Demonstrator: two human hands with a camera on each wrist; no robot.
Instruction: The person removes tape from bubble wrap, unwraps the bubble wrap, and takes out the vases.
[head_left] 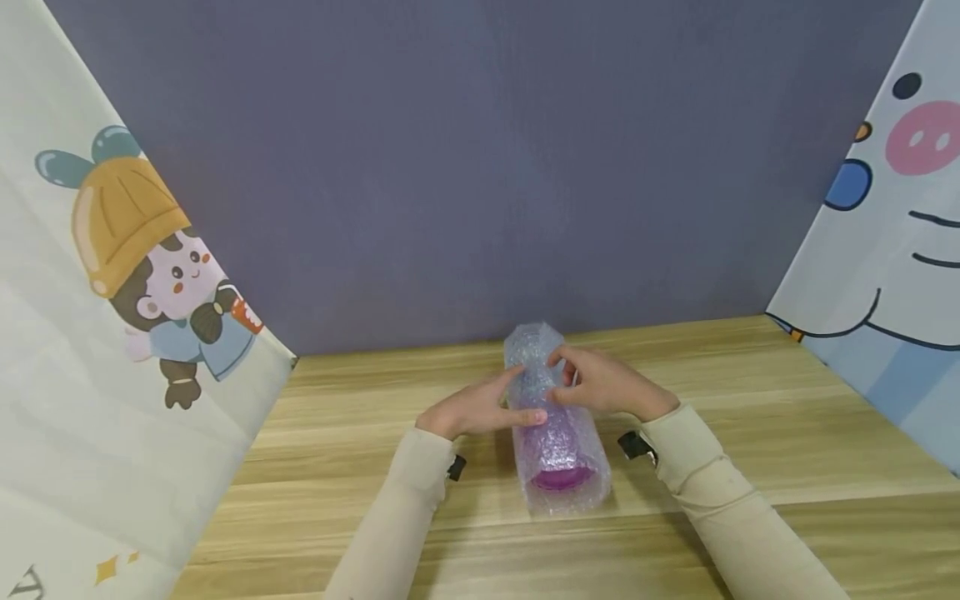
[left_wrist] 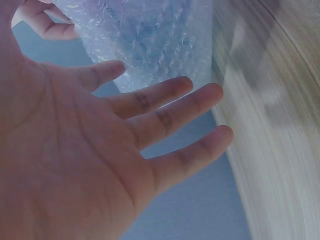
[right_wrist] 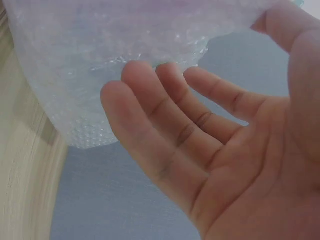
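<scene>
As seen from the head view, a bundle of bubble wrap [head_left: 558, 446] lies lengthwise on the wooden counter [head_left: 337, 433], set about midway between the two side panels. Its near end faces the person, and a purple rim [head_left: 562, 478] shows through the wrap there. Its far end overlaps the counter's back edge, where the grey backdrop [head_left: 450, 183] rises; whether it touches the backdrop, I cannot tell. Left hand [head_left: 480, 408] at one flank, thumb laid across the wrap; right hand [head_left: 611, 387] opposite, thumb and forefinger at the wrap. Room to shift sideways: wood grain runs well out to the left panel [head_left: 75, 433] and the right panel [head_left: 813, 283]. Little counter beyond the far end; more on the near side, between the sleeves.

Left wrist view: palm exposed, fingers [left_wrist: 175, 114] extended and spread, no grip closed on anything. The wrap lies just beyond the smaller fingers; a straight edge of it runs beside the wood. Fingertips of the other hand show at upper left.

Right wrist view: fingers [right_wrist: 160, 107] relaxed, slightly bent, curled round nothing. Thumb [right_wrist: 287, 22] meets the wrap at upper right. The wrap's lower edge is uneven, with grey backdrop visible below it.
</scene>
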